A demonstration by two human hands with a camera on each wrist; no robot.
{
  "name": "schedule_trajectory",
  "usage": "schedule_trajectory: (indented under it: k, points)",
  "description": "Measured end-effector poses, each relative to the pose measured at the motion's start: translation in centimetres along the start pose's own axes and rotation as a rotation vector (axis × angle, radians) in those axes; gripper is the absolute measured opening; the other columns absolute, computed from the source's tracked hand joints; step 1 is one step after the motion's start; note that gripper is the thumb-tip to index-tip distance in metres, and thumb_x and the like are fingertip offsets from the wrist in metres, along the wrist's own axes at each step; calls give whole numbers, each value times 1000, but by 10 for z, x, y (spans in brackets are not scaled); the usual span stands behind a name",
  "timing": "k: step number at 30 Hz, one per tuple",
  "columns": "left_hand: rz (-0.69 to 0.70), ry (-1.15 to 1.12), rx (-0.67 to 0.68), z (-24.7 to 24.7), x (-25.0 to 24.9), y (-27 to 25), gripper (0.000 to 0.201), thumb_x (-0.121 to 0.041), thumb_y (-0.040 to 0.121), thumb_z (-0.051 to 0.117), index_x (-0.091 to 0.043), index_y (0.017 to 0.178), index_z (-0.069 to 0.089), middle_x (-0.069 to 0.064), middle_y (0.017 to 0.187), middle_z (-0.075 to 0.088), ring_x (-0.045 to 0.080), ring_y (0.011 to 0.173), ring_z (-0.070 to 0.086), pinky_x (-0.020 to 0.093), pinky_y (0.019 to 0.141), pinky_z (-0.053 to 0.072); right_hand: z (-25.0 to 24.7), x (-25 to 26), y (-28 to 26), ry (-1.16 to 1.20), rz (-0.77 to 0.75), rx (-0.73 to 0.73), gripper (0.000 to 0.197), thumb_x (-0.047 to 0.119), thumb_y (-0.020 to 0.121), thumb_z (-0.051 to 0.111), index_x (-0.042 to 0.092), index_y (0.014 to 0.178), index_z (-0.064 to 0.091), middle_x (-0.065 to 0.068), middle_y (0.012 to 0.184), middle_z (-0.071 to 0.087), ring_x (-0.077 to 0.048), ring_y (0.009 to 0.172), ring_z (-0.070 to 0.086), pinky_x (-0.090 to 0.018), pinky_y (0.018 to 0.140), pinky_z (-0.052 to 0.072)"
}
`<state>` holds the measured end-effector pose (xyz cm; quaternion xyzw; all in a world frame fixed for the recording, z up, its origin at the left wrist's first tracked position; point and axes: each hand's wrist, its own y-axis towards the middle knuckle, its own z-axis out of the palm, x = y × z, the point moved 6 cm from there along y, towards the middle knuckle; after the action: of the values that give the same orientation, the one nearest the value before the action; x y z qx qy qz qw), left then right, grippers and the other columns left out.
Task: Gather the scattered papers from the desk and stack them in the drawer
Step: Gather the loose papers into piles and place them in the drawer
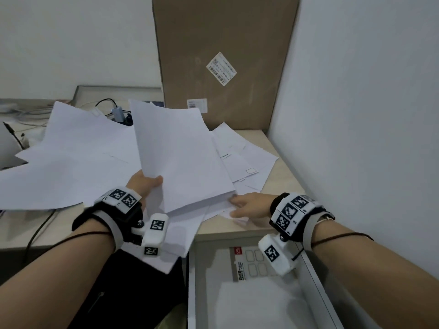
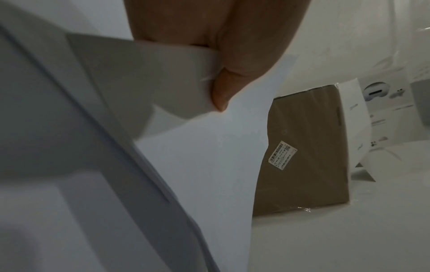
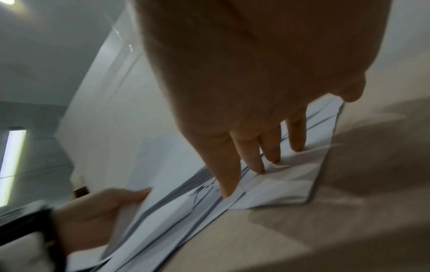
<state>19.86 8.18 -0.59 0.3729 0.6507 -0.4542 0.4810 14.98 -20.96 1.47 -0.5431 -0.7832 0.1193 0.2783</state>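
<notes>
At the far left, loose white sheets [image 1: 71,160] lie fanned and overlapping on the pale surface [image 1: 282,162], thin, flat and matte, with dark cables behind them. The left hand [image 1: 145,184] has its grip closed on a sheaf of papers [image 1: 180,157], thumb on top and fingers beneath, lifting it tilted above the pile; the wrist view shows the thumb [image 2: 232,73] pinching the curled paper edge. Behind stands a tall brown cardboard box [image 1: 221,55] with a barcode label. Further right, the right hand [image 1: 249,206] lies nearly flat, its straight fingers [image 3: 251,156] pressing on crumpled sheets near the surface's front edge. Below it the grey drawer [image 1: 192,281] stands open, holding a sticker sheet and white paper.
</notes>
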Motion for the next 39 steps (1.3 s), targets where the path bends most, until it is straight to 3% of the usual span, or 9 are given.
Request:
schedule_trajectory:
  k: [5,8,13,15,17,20,27,36,39]
  points:
    - [-41,38,-31,12,0,0,40,-5,88,61,-2,127,53,23,124,59,42,112,57,56,100,43,8,9,-11,333,-79,-70,45,28,97,51,18,140,46,2,146,45,-11,134,41,-25,111,26]
    - [-38,58,-93,6,-1,-1,40,-7,89,61,-2,127,52,22,125,59,42,113,57,55,100,43,-16,-10,-14,539,-12,-263,29,15,95,53,14,122,63,0,125,60,-11,110,54,-18,86,43]
    - [-6,131,-251,-21,-10,1,42,-12,90,58,0,129,50,19,131,56,38,118,54,45,103,42,-51,-45,4,957,237,-462,15,4,92,53,16,85,59,-7,86,53,-13,67,48,-25,62,40]
    - [-18,205,-285,-35,-12,4,44,-14,92,56,1,133,47,19,136,53,37,122,51,40,102,40,-57,-50,18,897,304,-430,9,7,93,53,13,96,59,-12,102,50,-17,75,49,-35,79,47]
    - [-37,265,-311,-50,-15,8,47,-16,93,55,2,135,44,19,139,50,37,125,48,39,102,37,-65,-49,29,804,359,-433,38,14,93,53,3,129,51,-17,128,50,-22,104,52,-36,99,44]
    - [-55,338,-289,-65,-10,13,47,-18,94,54,3,135,44,21,139,49,38,126,47,39,104,36,-77,-45,46,732,440,-431,49,23,93,56,1,136,45,-16,140,46,-30,126,48,-34,94,44]
    - [-217,-93,2,-61,21,14,30,-7,96,49,-9,126,51,14,92,59,30,79,57,43,75,47,-71,-32,101,1091,414,-328,19,20,83,69,11,91,55,-5,87,52,-18,74,54,-32,79,51]
    - [-239,-308,8,-71,25,12,38,-13,99,46,-11,137,47,14,117,62,28,88,61,42,72,47,-89,9,116,953,394,-262,28,29,93,58,12,74,47,-5,64,46,-19,54,45,-28,54,39]
    - [-247,-329,-9,-72,28,14,34,-12,99,45,-12,132,50,13,116,63,28,89,62,44,77,46,-98,15,121,864,361,-277,35,27,95,53,11,66,41,-3,39,45,-15,31,46,-13,37,36]
